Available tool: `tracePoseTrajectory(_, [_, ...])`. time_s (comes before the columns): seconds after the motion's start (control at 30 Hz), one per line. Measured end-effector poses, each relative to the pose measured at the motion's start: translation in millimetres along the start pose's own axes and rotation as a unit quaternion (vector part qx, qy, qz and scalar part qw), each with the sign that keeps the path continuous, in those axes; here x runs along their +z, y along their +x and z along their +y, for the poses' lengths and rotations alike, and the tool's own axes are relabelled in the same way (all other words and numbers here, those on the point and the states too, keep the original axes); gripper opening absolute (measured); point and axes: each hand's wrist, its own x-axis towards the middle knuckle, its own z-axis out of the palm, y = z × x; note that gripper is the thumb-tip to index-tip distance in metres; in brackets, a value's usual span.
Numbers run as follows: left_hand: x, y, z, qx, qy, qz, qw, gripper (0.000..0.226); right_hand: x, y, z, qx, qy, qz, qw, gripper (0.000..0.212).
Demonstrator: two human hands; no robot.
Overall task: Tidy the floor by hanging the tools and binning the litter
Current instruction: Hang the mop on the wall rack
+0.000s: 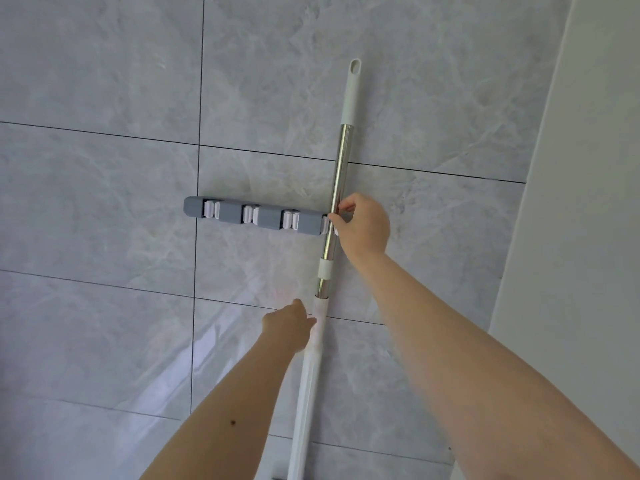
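A long tool handle [341,157] with a steel shaft, white top cap and white lower sleeve stands nearly upright against the grey tiled wall. It crosses the right end of a grey wall rack [270,220] with white clips, at the rightmost clip. My right hand [363,225] holds the steel shaft at that clip, fingers pinched around it. My left hand [287,325] grips the white lower sleeve just below the shaft's steel part. The tool's head is out of view below.
Three white clips [211,208] on the rack's left and middle hold nothing. A pale white panel or door frame [571,202] runs down the right side. The wall is grey marble-look tile with dark grout lines.
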Motion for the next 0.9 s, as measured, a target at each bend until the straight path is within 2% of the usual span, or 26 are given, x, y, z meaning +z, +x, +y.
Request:
tracePoseTrajectory(0.1, [-3,-9,-20,-0.024,0.009,-0.016,1.000,0.041,-1,-22,-4,-0.090,-0.053,-0.010,0.994,0.013])
tracePoseTrajectory(0.23, [-7,-31,-48,-0.060,0.013,-0.036,0.998,0.037,13,-51,-18,-0.186,-0.078,-0.105,0.974,0.022])
tracePoseTrajectory(0.4, [-15,-81,-94,-0.145,0.023,-0.057,0.988,0.036,39,-96,-44,-0.170,-0.033,-0.254,0.951,0.020])
tracePoseTrajectory(0.53, [-26,-125,-124,-0.234,0.015,-0.047,0.971,0.036,56,-137,-62,-0.176,0.001,-0.339,0.924,0.020])
tracePoseTrajectory(0.7, [-27,-199,-148,-0.337,0.007,-0.027,0.941,0.038,67,-195,-82,-0.210,0.034,-0.449,0.868,0.024])
tracePoseTrajectory(0.83, [-15,-276,-153,-0.401,-0.008,-0.056,0.914,0.038,69,-259,-95,-0.243,0.051,-0.519,0.818,0.023])
tracePoseTrajectory(0.87, [-20,-342,-157,-0.455,-0.006,-0.076,0.887,0.037,57,-307,-120,-0.260,0.079,-0.561,0.782,0.022])
tracePoseTrajectory(0.9, [-20,-357,-155,-0.465,-0.012,-0.077,0.882,0.035,54,-320,-124,-0.272,0.069,-0.577,0.767,0.020])
